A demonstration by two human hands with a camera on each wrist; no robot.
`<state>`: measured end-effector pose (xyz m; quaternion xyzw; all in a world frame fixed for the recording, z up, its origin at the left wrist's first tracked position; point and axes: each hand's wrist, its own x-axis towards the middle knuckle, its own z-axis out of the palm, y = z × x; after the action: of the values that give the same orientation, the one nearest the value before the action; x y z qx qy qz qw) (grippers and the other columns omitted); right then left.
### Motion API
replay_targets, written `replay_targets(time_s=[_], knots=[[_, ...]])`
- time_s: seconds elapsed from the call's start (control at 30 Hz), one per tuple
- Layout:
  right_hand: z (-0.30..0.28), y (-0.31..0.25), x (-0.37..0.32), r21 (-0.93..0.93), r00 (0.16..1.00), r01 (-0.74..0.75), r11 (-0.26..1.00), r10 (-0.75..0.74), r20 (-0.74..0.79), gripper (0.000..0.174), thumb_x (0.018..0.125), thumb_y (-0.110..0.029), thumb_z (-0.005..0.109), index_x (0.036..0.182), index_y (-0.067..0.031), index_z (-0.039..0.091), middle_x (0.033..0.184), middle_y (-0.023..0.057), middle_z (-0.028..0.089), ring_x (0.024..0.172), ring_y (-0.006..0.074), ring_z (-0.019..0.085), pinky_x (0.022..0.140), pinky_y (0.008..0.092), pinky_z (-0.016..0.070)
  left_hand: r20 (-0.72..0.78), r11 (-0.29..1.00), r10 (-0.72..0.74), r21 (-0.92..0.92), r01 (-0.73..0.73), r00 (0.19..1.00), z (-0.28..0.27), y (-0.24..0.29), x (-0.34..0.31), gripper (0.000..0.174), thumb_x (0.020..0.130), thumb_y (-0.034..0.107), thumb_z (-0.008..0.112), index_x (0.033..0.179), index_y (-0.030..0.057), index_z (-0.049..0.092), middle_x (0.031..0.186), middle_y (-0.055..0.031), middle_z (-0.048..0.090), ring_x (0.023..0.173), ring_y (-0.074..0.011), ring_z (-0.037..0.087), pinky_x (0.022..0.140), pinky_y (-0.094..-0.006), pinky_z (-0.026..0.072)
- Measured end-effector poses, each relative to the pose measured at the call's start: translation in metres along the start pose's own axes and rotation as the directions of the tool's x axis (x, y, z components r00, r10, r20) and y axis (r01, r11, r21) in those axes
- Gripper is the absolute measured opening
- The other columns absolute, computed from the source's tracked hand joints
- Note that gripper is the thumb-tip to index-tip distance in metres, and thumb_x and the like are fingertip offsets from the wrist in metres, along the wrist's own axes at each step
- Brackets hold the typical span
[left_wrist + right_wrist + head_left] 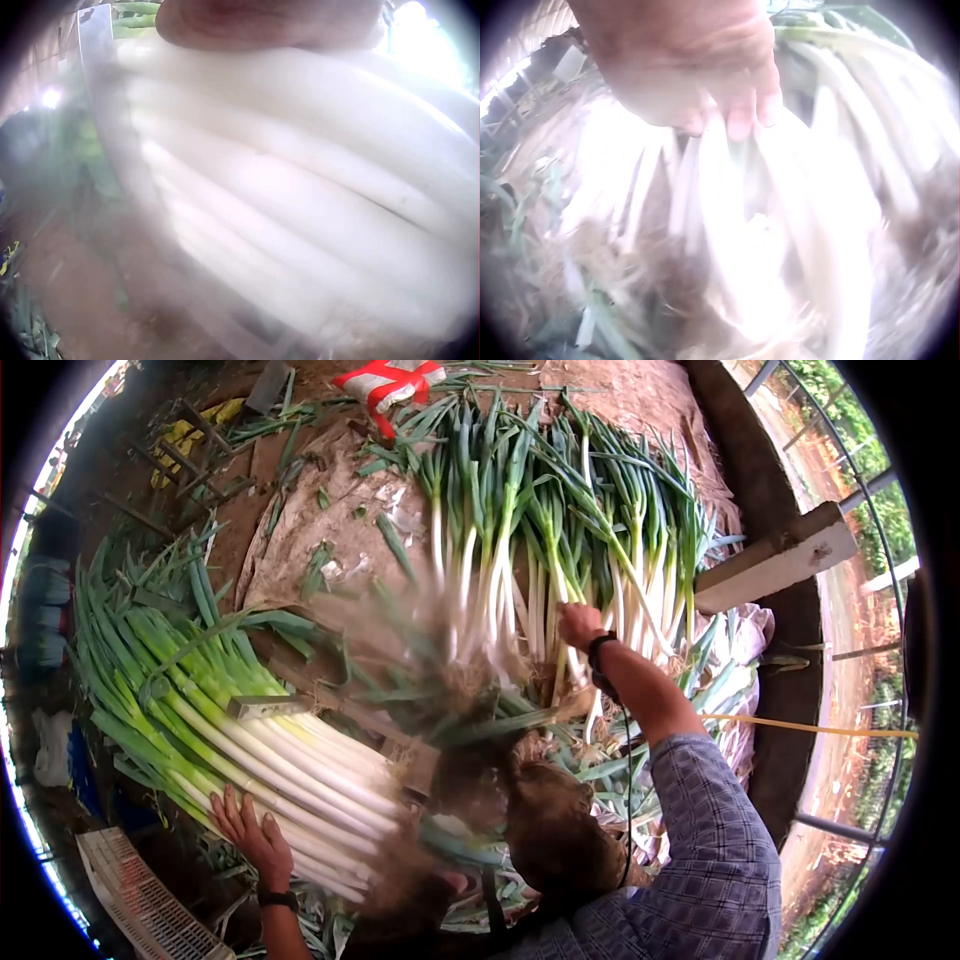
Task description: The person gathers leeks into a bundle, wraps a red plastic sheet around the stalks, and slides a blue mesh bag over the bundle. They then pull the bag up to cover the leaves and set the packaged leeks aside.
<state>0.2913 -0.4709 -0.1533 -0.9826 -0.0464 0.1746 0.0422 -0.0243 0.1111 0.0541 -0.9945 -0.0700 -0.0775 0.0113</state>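
Observation:
A bundle of long green onions (310, 760), white stalks side by side and green tops to the far left, lies at the left. My left hand (255, 840) rests on the near edge of it with straight, spread fingers; in the left wrist view the hand (270, 26) is at the top, over the white stalks (300, 157). My right hand (580, 625) is in a second, looser pile of green onions (490, 560) with roots. Its fingers (740, 124) curl down round a white stalk (716, 187) in the right wrist view.
A flat upright plate (270, 706) stands against the left bundle. Behind lie a brown sheet (350, 510) and a red and white bag (390, 390). A pale beam (780, 555) juts in at the right. A white plastic crate (145, 895) stands at lower left.

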Motion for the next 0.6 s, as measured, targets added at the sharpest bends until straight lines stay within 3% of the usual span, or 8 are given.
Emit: replay_targets(time_s=[0.1,0.2,0.27,0.33,0.4,0.43,0.53,0.6], knots=[[-0.024,-0.003,0.009,-0.055,0.996,-0.076,0.996,0.078,0.039,0.028,0.083,-0.021,0.058,0.108,-0.0127,0.068,0.089,0.0187,0.071,0.087,0.0359,0.069,0.071,0.0476,0.0539,0.014,1.0,-0.005,-0.019,0.005,1.0,-0.001,0.004,0.001,0.055,0.103,0.04,0.036,0.125,-0.0059,0.054,0.15,-0.025,0.04,0.146,-0.0468,0.022,0.118,-0.0619,0.0091],[-0.01,-0.054,0.02,0.163,0.984,0.18,0.97,-0.176,-0.041,0.019,0.089,-0.02,0.06,0.102,-0.0109,0.07,0.088,0.0179,0.069,0.078,0.0332,0.067,0.067,0.0461,0.0554,0.019,1.0,-0.008,-0.022,0.008,1.0,-0.002,0.001,0.002,0.054,0.103,0.04,0.036,0.124,-0.0057,0.054,0.149,-0.0256,0.04,0.145,-0.0478,0.022,0.118,-0.0622,0.0097],[0.01,-0.111,0.025,0.117,0.867,0.496,0.86,-0.486,-0.108,0.023,0.095,-0.01,0.053,0.11,-0.0117,0.071,0.111,0.0131,0.065,0.096,0.027,0.066,0.076,0.0445,0.0582,0.017,1.0,-0.005,-0.024,0.005,1.0,0.003,-0.002,0.0,0.054,0.103,0.04,0.035,0.124,-0.0057,0.054,0.149,-0.0259,0.041,0.145,-0.0482,0.022,0.118,-0.0626,0.0101],[0.028,-0.146,0.028,-0.084,0.554,0.823,0.562,-0.826,-0.1,0.019,0.094,-0.019,0.058,0.102,-0.0084,0.071,0.106,0.0099,0.067,0.097,0.0237,0.065,0.082,0.0405,0.0564,0.036,1.0,0.005,-0.015,-0.005,0.999,-0.001,-0.001,0.001,0.056,0.105,0.042,0.033,0.128,-0.0052,0.052,0.15,-0.0254,0.039,0.146,-0.0472,0.021,0.117,-0.0617,0.0107],[0.042,-0.148,0.046,0.081,0.779,0.539,0.839,-0.532,0.332,0.018,0.09,-0.02,0.059,0.093,-0.0053,0.07,0.102,0.0105,0.068,0.097,0.0246,0.065,0.083,0.0418,0.0556,0.044,1.0,0.009,-0.02,-0.008,0.999,0.0,-0.002,0.0,0.055,0.105,0.041,0.033,0.128,-0.0051,0.052,0.15,-0.0256,0.039,0.146,-0.0475,0.021,0.117,-0.0619,0.0107],[0.065,-0.119,0.058,0.068,0.895,0.368,0.927,-0.374,0.246,0.014,0.086,-0.014,0.058,0.087,-0.0053,0.069,0.096,0.0113,0.069,0.094,0.0272,0.067,0.08,0.0429,0.0556,0.048,1.0,0.007,-0.019,-0.006,0.999,0.001,-0.002,0.001,0.055,0.105,0.041,0.033,0.128,-0.0052,0.052,0.15,-0.0257,0.039,0.146,-0.0477,0.021,0.117,-0.0619,0.0107],[0.028,-0.039,0.058,0.041,0.96,0.081,0.996,-0.089,0.266,0.02,0.081,-0.019,0.058,0.096,-0.0082,0.068,0.101,0.0155,0.071,0.097,0.0338,0.068,0.079,0.0468,0.055,0.053,1.0,-0.01,-0.025,0.012,0.999,0.0,-0.001,0.001,0.053,0.105,0.04,0.034,0.127,-0.0049,0.052,0.15,-0.0257,0.038,0.146,-0.0479,0.02,0.117,-0.0624,0.0108],[0.061,-0.011,0.07,0.081,0.98,0.137,0.987,-0.147,0.136,0.023,0.081,-0.018,0.058,0.1,-0.0095,0.067,0.1,0.0179,0.07,0.098,0.036,0.067,0.082,0.0466,0.0547,0.06,0.999,-0.021,-0.035,0.024,0.998,-0.002,0.001,0.002,0.051,0.105,0.038,0.035,0.127,-0.0043,0.052,0.15,-0.0255,0.038,0.146,-0.0478,0.02,0.117,-0.0629,0.0108]])
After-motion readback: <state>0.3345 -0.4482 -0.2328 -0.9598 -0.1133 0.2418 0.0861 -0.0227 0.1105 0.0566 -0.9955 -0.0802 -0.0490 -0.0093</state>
